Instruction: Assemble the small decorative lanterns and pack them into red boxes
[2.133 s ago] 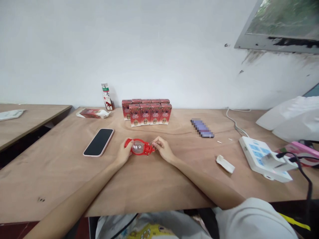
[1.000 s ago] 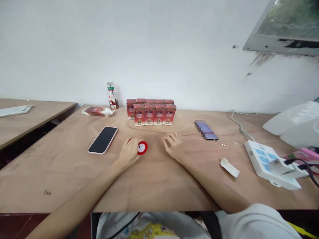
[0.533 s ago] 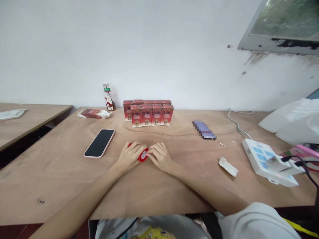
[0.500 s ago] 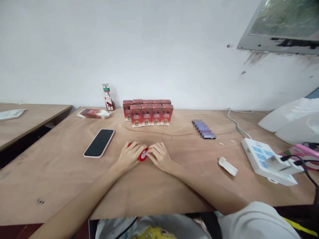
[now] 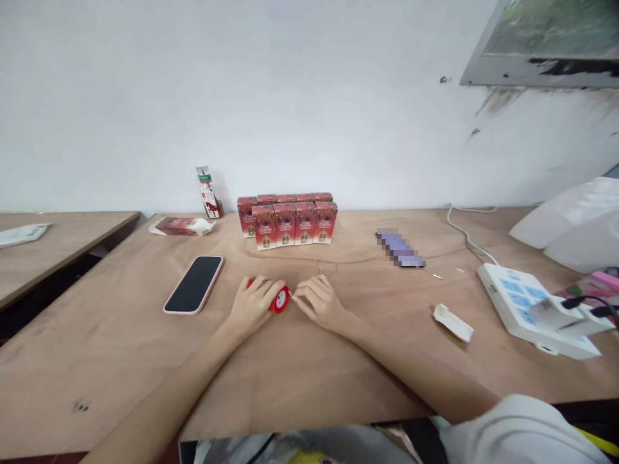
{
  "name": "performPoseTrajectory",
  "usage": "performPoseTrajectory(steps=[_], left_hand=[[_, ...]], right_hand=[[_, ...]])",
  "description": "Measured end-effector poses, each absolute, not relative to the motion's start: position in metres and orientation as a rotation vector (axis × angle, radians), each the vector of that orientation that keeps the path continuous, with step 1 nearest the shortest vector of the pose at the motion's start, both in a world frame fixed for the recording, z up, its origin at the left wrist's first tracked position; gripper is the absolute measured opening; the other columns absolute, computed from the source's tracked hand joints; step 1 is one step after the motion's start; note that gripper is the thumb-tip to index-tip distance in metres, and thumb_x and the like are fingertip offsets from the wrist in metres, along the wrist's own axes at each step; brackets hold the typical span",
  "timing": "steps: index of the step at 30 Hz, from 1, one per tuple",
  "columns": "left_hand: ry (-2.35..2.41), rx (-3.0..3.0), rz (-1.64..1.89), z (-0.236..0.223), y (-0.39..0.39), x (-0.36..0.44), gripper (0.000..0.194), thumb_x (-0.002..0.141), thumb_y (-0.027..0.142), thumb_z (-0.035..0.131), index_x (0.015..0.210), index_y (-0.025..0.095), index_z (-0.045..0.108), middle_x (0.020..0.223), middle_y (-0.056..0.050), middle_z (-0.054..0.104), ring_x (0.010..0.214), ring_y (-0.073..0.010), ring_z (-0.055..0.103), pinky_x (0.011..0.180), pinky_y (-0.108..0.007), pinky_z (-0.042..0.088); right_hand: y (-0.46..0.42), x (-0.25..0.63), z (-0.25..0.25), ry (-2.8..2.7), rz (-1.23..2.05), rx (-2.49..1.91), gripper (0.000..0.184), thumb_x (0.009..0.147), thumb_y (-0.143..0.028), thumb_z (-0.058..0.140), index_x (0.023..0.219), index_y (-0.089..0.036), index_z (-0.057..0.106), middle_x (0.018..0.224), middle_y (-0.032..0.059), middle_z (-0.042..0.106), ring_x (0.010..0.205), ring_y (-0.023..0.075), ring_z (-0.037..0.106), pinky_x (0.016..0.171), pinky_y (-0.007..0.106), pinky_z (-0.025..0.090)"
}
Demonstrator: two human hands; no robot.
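Observation:
Near the front middle of the table, my left hand (image 5: 254,304) is wrapped round a red object with a round white face and small dark marks (image 5: 281,299). Most of its body is hidden under the fingers, and its kind does not show. My right hand (image 5: 319,301) sits just to the right, thumb and fingers pinched together. A tiny pale thing sticks out from its fingertips towards the red object's edge, too small to name. Just beyond my right hand lies a thin bent wire-like piece (image 5: 327,269).
Red printed boxes (image 5: 294,225) stand in two rows by the wall. A phone (image 5: 194,285) lies left, a pixelated purple item (image 5: 400,249) right. Further right are a crumpled white wrapper (image 5: 453,323) and a power strip (image 5: 532,316). A bottle (image 5: 210,198) and wrapped box (image 5: 181,226) stand back left.
My right hand has drawn slightly right, away from the red object's white face, opening a small gap. My left hand keeps its hold. The camera view has shifted a little.

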State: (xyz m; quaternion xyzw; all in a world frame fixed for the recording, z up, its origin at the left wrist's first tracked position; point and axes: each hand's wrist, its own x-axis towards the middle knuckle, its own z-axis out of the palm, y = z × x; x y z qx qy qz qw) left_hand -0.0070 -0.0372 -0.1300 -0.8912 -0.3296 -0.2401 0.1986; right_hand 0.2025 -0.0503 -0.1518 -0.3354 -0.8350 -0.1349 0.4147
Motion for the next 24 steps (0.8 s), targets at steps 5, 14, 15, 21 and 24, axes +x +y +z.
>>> performPoseTrajectory(steps=[5,14,15,21,24], left_hand=[[-1.063,-2.420,-0.764,-0.130,-0.027,-0.021,0.027,0.079,0.016,0.049,0.102,0.018,0.063,0.088,-0.009,0.071,0.088,-0.0247,0.059,0.074,-0.036,0.038],[-0.981,-2.455,-0.817,-0.133,-0.031,-0.017,0.033,0.076,0.011,0.049,0.105,0.019,0.061,0.087,-0.006,0.071,0.086,-0.0232,0.058,0.071,-0.034,0.036],[-0.976,-2.454,-0.825,-0.132,-0.032,-0.017,0.033,0.075,0.011,0.049,0.105,0.019,0.060,0.087,-0.006,0.071,0.086,-0.0231,0.058,0.071,-0.034,0.036],[-0.921,-2.415,-0.833,-0.131,-0.032,-0.016,0.033,0.074,0.008,0.050,0.104,0.019,0.060,0.086,-0.006,0.071,0.085,-0.0226,0.058,0.071,-0.033,0.035],[-0.931,-2.423,-0.817,-0.132,-0.032,-0.015,0.033,0.075,0.009,0.049,0.105,0.019,0.060,0.087,-0.006,0.071,0.085,-0.0225,0.058,0.070,-0.033,0.035]], right_hand=[[-0.015,0.247,-0.162,-1.896,-0.406,-1.323,0.029,0.095,-0.028,0.043,0.076,-0.019,0.062,0.078,0.0080,0.067,0.078,0.0207,0.056,0.073,0.033,0.034],[0.007,0.267,-0.175,-1.906,-0.422,-1.462,0.027,0.091,-0.020,0.050,0.070,-0.020,0.066,0.075,0.0075,0.070,0.075,0.0219,0.057,0.067,0.033,0.036],[0.006,0.266,-0.175,-1.913,-0.428,-1.454,0.027,0.091,-0.020,0.049,0.071,-0.020,0.067,0.076,0.0077,0.070,0.075,0.0220,0.057,0.068,0.033,0.036],[0.009,0.251,-0.169,-2.004,-0.437,-1.401,0.024,0.093,-0.023,0.048,0.083,-0.020,0.070,0.085,0.0074,0.072,0.083,0.0211,0.059,0.074,0.033,0.039],[0.020,0.235,-0.167,-2.064,-0.413,-1.409,0.021,0.090,-0.020,0.053,0.079,-0.022,0.070,0.082,0.0061,0.073,0.082,0.0216,0.058,0.073,0.033,0.039]])
